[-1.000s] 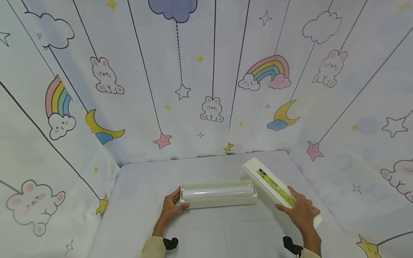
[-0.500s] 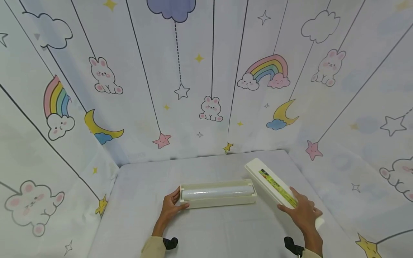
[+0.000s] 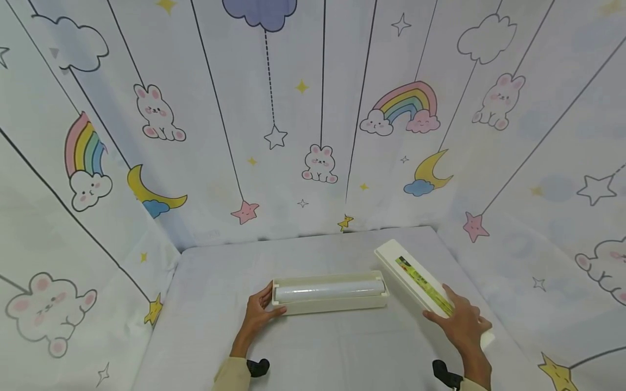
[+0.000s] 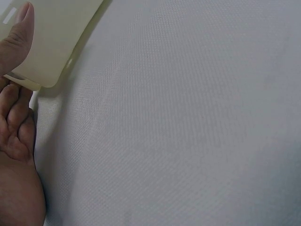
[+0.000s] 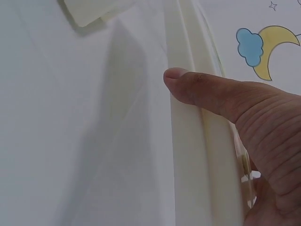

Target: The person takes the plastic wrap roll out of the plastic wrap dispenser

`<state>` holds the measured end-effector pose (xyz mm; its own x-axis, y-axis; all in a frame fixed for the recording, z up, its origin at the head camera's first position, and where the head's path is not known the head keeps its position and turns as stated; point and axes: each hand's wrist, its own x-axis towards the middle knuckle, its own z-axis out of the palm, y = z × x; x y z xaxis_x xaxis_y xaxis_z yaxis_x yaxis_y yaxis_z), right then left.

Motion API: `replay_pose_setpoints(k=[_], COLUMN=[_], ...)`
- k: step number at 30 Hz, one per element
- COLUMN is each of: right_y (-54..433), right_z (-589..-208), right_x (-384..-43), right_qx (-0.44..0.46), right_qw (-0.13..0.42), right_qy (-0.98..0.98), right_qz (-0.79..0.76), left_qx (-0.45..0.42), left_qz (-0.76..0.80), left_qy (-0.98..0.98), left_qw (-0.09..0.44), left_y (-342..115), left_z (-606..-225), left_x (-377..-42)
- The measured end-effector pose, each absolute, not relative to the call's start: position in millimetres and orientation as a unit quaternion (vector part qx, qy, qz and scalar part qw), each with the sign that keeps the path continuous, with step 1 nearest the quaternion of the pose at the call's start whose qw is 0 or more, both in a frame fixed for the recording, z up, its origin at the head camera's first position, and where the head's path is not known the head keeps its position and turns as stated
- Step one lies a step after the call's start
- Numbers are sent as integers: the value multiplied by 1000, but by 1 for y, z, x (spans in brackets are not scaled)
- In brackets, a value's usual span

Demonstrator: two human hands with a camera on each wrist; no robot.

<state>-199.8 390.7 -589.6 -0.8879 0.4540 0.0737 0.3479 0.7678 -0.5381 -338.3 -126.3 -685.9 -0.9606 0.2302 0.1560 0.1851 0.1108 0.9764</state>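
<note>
A long cream cling film box (image 3: 337, 308) rests on the white cloth, with a shiny roll of cling film (image 3: 327, 290) lying inside it. At its left end my left hand (image 3: 258, 315) grips the box, thumb over the front wall and fingers at the end and back. The left wrist view shows the thumb on the box's corner (image 4: 56, 42). My right hand (image 3: 462, 321) holds the long white lid (image 3: 391, 254) slantwise, apart from the box's right end. A green and yellow label runs along the lid. In the right wrist view, the thumb presses the lid's side (image 5: 188, 146).
A white cloth (image 3: 313, 353) covers the table, and printed curtains (image 3: 210, 108) with rabbits, stars and rainbows enclose it at the back and both sides. Black wrist mounts (image 3: 258, 368) sit at both wrists.
My right hand has shifted the lid slightly to the right, away from the box. The left hand and the box stay almost where they were.
</note>
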Motion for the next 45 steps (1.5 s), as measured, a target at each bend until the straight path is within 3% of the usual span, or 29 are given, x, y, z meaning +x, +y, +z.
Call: replay_pose_setpoints(k=[18, 32, 45], right_y=[392, 391, 394], right_z=[-596, -595, -603], right_x=[-198, -196, -189], right_qx=[-231, -233, -243], right_qw=[100, 98, 91], right_qy=[-929, -930, -928], right_qz=[271, 266, 267], left_qx=[133, 148, 131], left_qz=[657, 651, 653], left_qy=[742, 744, 746], left_qw=[25, 2, 23], left_y=[-129, -127, -126], left_z=[-689, -688, -689], left_x=[-340, -340, -342])
